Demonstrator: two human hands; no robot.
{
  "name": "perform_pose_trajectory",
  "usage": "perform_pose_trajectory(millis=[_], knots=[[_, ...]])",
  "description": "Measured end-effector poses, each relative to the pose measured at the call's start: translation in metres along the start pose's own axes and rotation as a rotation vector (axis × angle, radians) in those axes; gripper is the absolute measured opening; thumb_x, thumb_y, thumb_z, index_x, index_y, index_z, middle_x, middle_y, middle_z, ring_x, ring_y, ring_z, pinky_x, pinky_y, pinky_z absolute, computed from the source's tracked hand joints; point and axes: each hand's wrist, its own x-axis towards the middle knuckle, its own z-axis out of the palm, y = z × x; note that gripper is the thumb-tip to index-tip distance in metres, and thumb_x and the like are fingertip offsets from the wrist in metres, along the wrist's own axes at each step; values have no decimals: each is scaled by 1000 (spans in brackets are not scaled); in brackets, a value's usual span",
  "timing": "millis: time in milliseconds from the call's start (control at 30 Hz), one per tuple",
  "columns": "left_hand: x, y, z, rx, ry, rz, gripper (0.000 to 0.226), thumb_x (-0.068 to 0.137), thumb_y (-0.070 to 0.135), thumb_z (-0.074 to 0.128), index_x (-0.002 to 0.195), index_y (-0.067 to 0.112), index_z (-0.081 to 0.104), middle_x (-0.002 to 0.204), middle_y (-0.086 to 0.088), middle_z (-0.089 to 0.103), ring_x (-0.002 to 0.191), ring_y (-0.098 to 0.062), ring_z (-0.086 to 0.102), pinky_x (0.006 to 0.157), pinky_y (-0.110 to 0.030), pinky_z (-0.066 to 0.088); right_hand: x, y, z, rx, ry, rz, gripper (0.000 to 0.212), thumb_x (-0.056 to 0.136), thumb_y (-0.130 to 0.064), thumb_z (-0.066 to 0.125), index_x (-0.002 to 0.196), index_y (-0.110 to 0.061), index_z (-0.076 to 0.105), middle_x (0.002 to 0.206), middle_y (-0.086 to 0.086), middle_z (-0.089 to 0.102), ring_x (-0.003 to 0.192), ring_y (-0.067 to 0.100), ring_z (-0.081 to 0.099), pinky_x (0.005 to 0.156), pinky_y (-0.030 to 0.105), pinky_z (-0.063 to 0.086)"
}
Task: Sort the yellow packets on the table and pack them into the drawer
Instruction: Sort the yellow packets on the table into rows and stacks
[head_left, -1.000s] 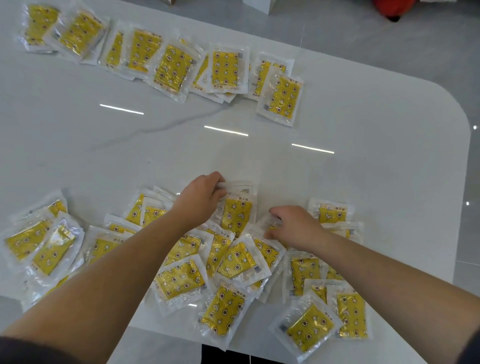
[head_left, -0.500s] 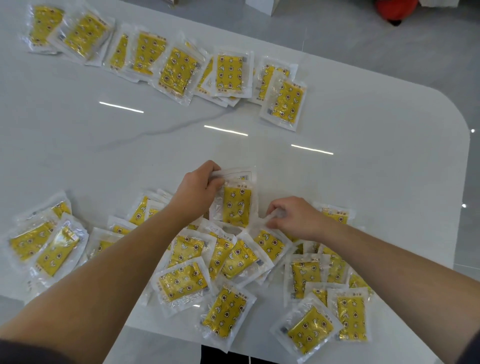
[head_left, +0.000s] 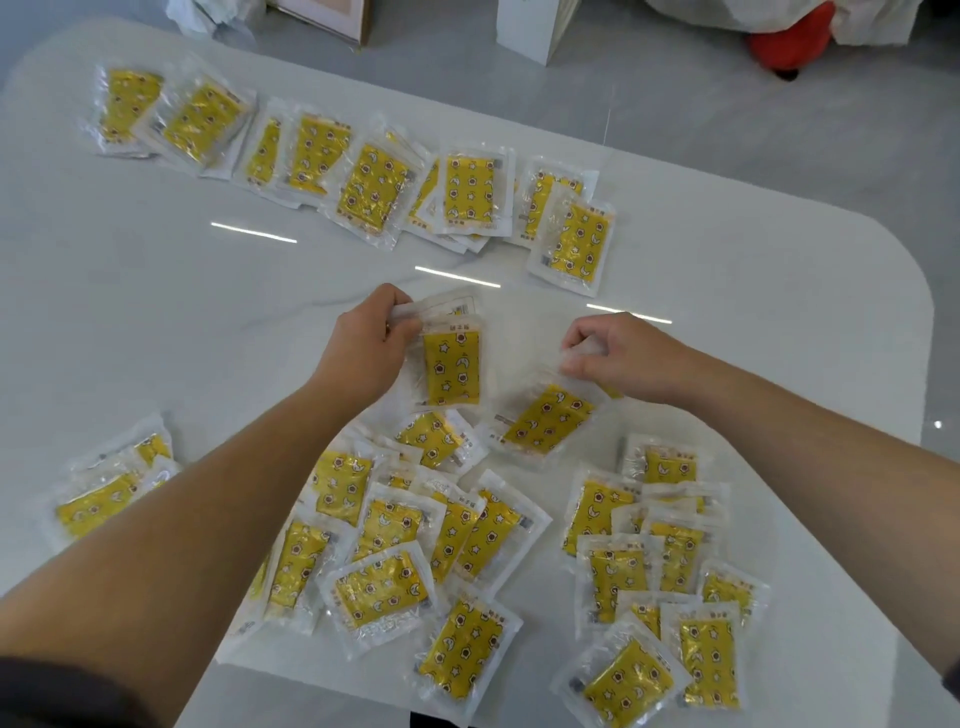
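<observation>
Left hand (head_left: 369, 353): grips two stacked packets (head_left: 452, 366) at its 3 o'clock.
Right hand (head_left: 626, 358): pinches a single packet (head_left: 548, 422) by its corner; it hangs at 7 o'clock.
Far row (head_left: 371, 192): about nine packets showing, at 11 o'clock.
Near heap (head_left: 382, 590): over twenty packets, at 6 o'clock.

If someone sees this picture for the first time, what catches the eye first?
An overlapping row of yellow packets lies along the white table's far side, and a loose heap at the near edge. Between them, the left hand grips a small stack and the right hand pinches a single packet by its corner.
</observation>
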Motion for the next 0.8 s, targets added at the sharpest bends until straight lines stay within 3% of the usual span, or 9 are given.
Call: perform_pose_trajectory(millis=[167, 267, 367, 600, 800], knots=[[1, 4, -6, 13, -36, -3, 3, 97, 18, 52, 95, 16, 54, 69, 4, 55, 56, -11, 48, 52, -22, 36, 0, -15, 2, -104, -277, 9, 8, 90, -28, 66, 83, -28, 62, 83, -15, 56, 72, -1, 52, 65, 19, 41], [-4, 5, -2, 13, -60, -15, 2, 97, 18, 52, 95, 17, 53, 68, 4, 54, 56, -10, 48, 50, -20, 35, -2, -7, 21, -154, -343, 13, 10, 90, -33, 63, 80, -33, 61, 90, -18, 59, 86, 3, 57, 76, 23, 44], [-10, 4, 4, 33, -90, -20, 2, 98, 19, 52, 96, 18, 53, 69, 5, 55, 56, -10, 48, 50, -20, 33, -6, 0, 39, -204, -377, -4, 8, 92, -31, 59, 85, -30, 61, 91, -18, 58, 91, 6, 56, 77, 23, 41], [-20, 1, 7, 72, -136, -1, 3, 98, 21, 51, 96, 19, 52, 72, 3, 57, 57, -12, 50, 52, -21, 36, -18, 9, 54, -242, -238, -30, 7, 93, -30, 60, 88, -28, 64, 92, -11, 62, 92, 11, 58, 86, 35, 48], [-22, 5, 4, 71, -130, -4, 3, 98, 21, 51, 96, 19, 53, 73, 3, 57, 58, -12, 50, 53, -21, 36, -22, 5, 42, -139, -214, -22, 8, 91, -29, 64, 84, -27, 64, 90, -14, 60, 88, 7, 56, 78, 25, 43]])
